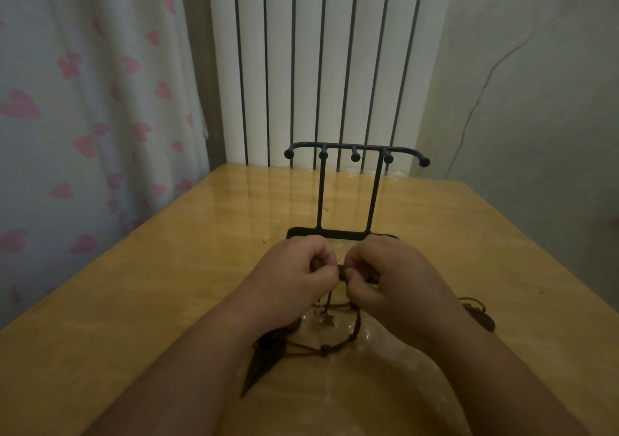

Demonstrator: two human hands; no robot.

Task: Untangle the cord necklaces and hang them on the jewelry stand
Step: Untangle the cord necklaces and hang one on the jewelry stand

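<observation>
A black metal jewelry stand (355, 154) with several ball-tipped hooks stands bare in the middle of the wooden table (167, 285). Just in front of its base, my left hand (294, 275) and my right hand (392, 275) meet and both pinch a dark knot of the tangled brown cord necklaces (335, 345). The cords hang down from my fingers to the table. A dark pointed pendant (258, 368) lies under my left forearm, a small metal charm (329, 320) dangles between my wrists, and another brown pendant (485, 321) lies right of my right wrist.
A white ribbed radiator (321, 67) stands behind the table's far edge. A curtain with pink hearts (83, 117) hangs at the left, and a plain wall with a thin cable (475, 100) is at the right.
</observation>
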